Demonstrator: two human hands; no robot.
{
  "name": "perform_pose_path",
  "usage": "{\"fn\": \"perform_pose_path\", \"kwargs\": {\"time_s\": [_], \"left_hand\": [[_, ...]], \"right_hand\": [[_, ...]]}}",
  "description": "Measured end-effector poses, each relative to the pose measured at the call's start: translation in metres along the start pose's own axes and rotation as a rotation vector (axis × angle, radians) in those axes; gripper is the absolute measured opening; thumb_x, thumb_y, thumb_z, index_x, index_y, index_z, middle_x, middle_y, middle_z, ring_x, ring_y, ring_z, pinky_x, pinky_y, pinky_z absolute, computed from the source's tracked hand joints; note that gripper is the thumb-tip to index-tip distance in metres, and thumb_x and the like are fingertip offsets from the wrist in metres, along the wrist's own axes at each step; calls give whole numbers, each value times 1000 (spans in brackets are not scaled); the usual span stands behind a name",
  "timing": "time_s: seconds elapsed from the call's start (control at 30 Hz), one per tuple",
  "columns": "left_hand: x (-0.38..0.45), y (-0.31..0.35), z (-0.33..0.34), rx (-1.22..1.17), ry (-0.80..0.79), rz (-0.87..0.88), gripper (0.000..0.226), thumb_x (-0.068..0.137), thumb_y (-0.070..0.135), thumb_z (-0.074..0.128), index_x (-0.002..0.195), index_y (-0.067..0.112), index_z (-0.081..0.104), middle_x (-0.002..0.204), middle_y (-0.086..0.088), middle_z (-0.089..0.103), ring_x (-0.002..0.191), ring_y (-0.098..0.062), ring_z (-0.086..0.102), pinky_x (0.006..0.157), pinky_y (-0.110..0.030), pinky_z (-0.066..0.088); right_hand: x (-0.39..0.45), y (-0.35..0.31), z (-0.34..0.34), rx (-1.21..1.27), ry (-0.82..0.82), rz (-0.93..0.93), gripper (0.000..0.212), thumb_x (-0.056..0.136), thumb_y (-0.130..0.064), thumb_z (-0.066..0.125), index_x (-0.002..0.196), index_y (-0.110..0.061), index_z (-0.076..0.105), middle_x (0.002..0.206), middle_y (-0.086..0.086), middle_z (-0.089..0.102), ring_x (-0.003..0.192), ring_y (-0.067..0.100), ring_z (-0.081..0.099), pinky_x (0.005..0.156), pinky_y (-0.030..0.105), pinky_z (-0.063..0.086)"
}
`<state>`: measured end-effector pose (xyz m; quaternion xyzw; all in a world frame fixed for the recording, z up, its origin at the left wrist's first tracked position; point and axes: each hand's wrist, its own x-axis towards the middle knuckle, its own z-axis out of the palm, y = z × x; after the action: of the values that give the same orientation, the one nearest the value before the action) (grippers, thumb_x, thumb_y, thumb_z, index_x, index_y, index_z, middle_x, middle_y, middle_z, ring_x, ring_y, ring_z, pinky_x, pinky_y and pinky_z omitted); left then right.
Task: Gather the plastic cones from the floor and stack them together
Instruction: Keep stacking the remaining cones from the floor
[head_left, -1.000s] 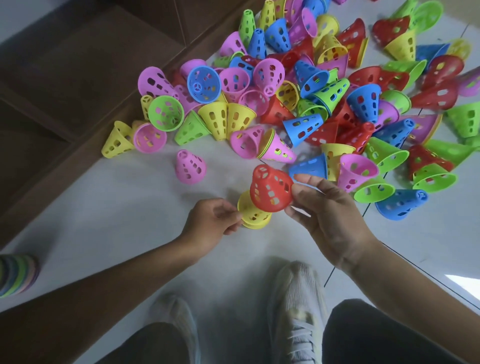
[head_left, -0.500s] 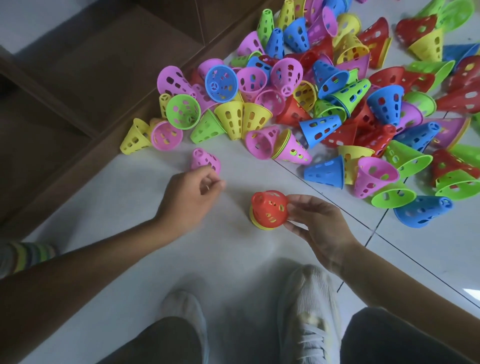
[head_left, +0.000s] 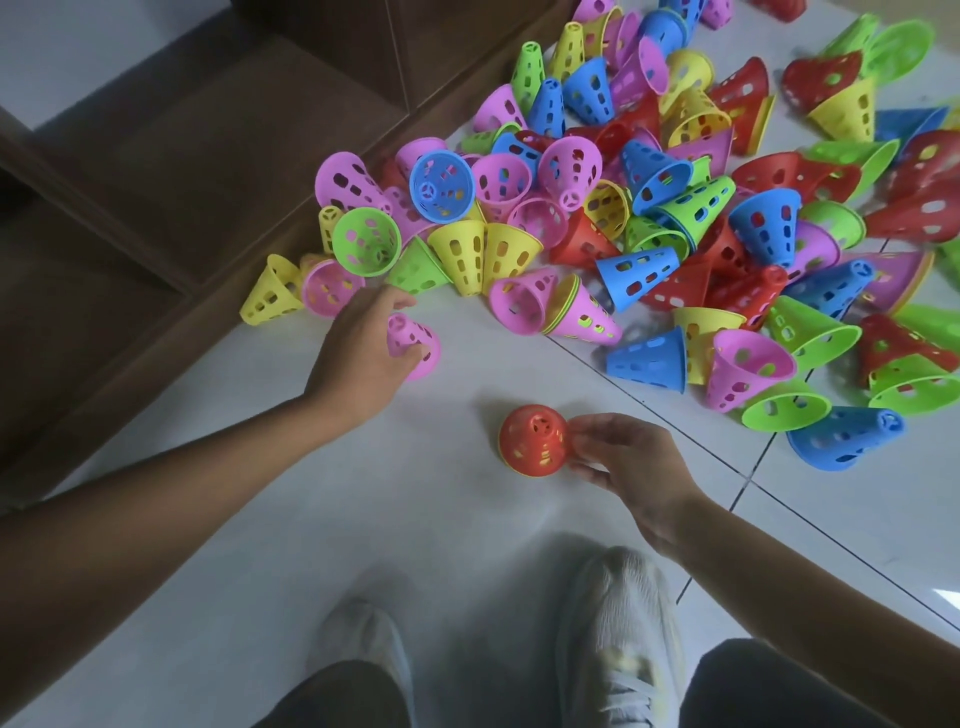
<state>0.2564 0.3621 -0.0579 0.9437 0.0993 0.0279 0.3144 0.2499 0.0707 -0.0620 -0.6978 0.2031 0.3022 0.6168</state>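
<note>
- Head view, looking down past two knees and two pale shoes (head_left: 618, 639) onto a light tiled floor (head_left: 260, 519).
- Left hand (head_left: 358, 353): forearm stretched forward and across from the lower left, wrist low, fingers curled round a single pink cone (head_left: 415, 340) — narrow end pointing up-left into the palm, wide rim toward the floor; lifted or touching the tile, cannot tell.
- Right hand (head_left: 628, 462): forearm coming in from the lower right, palm turned toward the left, thumb and fingertips pinching the right side of a red cone (head_left: 534, 440).
- Red cone upright on the floor, seen from above, small closed top facing the camera; yellow cone (head_left: 519, 470) nested beneath it, showing only as a thin rim at the base and through the holes.
- Short stack placed between the two hands, nearer the right one, just ahead of the shoes.
- Loose pile of cones (head_left: 675, 218) — pink, blue, green, yellow, red — spread across the upper right, most tipped on their sides, a few already nested in pairs.
- Dark wooden shelf unit (head_left: 156, 182) along the upper left, its base edge touching the nearest cones of the pile.
</note>
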Motion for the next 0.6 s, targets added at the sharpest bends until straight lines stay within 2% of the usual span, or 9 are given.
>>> {"fn": "perform_pose_path", "kwargs": {"time_s": [0.17, 0.33, 0.47, 0.6], "left_hand": [[3, -5, 3, 37, -16, -25, 37, 84, 17, 80, 116, 19, 62, 118, 1, 65, 109, -18, 59, 88, -32, 49], [-2, 8, -2, -36, -5, -50, 34, 85, 21, 80, 115, 22, 64, 111, 2, 66, 105, -18, 61, 87, -41, 54], [-13, 35, -4, -186, -8, -39, 33, 86, 27, 77, 115, 26, 62, 111, 3, 67, 102, -17, 64, 91, -45, 55], [-25, 71, -7, -329, -30, -10, 34, 87, 27, 75, 118, 25, 60, 111, 4, 68, 103, -12, 67, 93, -43, 57]], "right_hand": [[4, -2, -7, -145, 61, -56, 17, 92, 1, 63, 100, -9, 74, 98, 12, 73, 81, 20, 66, 77, 28, 60], [10, -12, -20, -202, 191, -135, 16, 92, -5, 65, 100, -17, 73, 101, 0, 73, 87, 20, 68, 83, 36, 60], [14, -19, -30, -222, 342, -186, 18, 91, -12, 65, 105, -24, 63, 97, -8, 72, 88, 14, 67, 83, 44, 59], [17, -24, -32, -184, 480, -247, 27, 88, -12, 63, 109, -23, 51, 97, -8, 67, 92, 23, 66, 83, 46, 56]]}}
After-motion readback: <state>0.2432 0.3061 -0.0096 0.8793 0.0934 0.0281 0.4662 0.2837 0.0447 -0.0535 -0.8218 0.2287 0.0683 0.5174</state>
